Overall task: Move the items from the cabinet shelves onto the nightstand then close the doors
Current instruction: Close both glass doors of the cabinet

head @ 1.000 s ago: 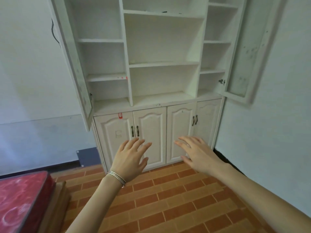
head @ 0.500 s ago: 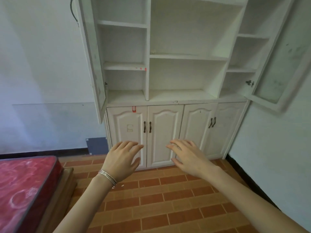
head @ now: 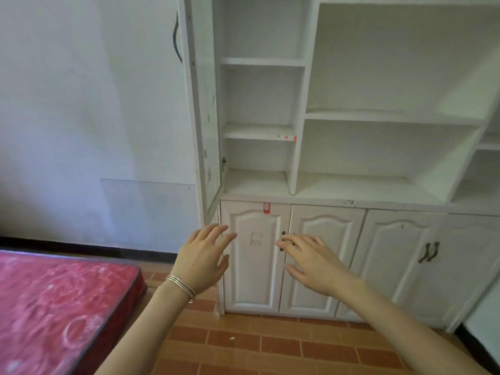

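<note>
The cabinet (head: pixel 301 117) now fills much more of my view than a second ago. I have stepped in and turned left, so the right-hand glass door has slipped out of frame. That leaves me set up for the closing part of the job, I judge, because every one of the shelves (head: pixel 259 131) above my hands that I can see is bare. No items show anywhere, and the nightstand is not in view.

The open upper door (head: pixel 201 117) stands edge-on directly above my left hand (head: pixel 201 262), its bottom corner just over my fingertips. The red mattress (head: pixel 59 307) lies low and well out to that hand's left. Both hands float in front of the shut lower doors (head: pixel 254 280), apart from each other, touching nothing I can make out. My right hand (head: pixel 311 262) is level with the left one. Each has its fingers spread wide and holds nothing. Thin bangles (head: pixel 180 286) ring my left wrist.
</note>
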Action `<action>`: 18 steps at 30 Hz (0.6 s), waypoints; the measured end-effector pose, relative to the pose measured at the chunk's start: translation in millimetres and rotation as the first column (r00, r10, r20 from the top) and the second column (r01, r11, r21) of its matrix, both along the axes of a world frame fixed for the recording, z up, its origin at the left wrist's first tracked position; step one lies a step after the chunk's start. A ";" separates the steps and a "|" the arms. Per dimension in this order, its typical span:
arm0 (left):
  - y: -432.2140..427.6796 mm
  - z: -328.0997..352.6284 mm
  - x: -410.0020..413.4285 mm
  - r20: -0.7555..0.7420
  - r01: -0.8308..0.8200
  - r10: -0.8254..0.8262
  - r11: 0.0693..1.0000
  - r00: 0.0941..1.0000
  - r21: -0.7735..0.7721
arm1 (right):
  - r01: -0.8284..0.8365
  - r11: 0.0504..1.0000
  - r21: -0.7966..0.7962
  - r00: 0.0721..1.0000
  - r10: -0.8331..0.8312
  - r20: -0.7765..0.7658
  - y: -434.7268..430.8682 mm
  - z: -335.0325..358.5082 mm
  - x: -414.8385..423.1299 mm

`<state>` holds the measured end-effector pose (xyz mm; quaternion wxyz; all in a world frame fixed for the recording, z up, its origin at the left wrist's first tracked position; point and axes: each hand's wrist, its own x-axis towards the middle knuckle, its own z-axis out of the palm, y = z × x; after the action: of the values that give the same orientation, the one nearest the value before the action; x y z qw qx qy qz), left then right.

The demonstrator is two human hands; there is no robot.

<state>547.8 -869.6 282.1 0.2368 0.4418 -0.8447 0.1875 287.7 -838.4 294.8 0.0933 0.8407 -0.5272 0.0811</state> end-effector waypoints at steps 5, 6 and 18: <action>-37.0 -7.1 26.0 0.021 -0.080 0.080 0.997 0.997 0.017 | -0.075 0.997 -0.018 0.997 0.075 0.019 -46.0 -4.0 18.8; -44.8 -7.4 30.9 0.027 -0.095 0.094 0.995 0.995 0.023 | -0.086 0.996 -0.015 0.996 0.086 0.015 -54.3 -5.4 22.1; -160.4 13.5 81.4 0.010 -0.171 0.171 0.985 0.985 0.018 | -0.051 0.997 -0.064 0.998 0.053 0.028 -150.6 10.8 71.3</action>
<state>629.2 -1030.0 295.6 0.2121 0.5140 -0.8064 0.2012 359.0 -989.1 305.6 0.1102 0.8495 -0.5036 0.1126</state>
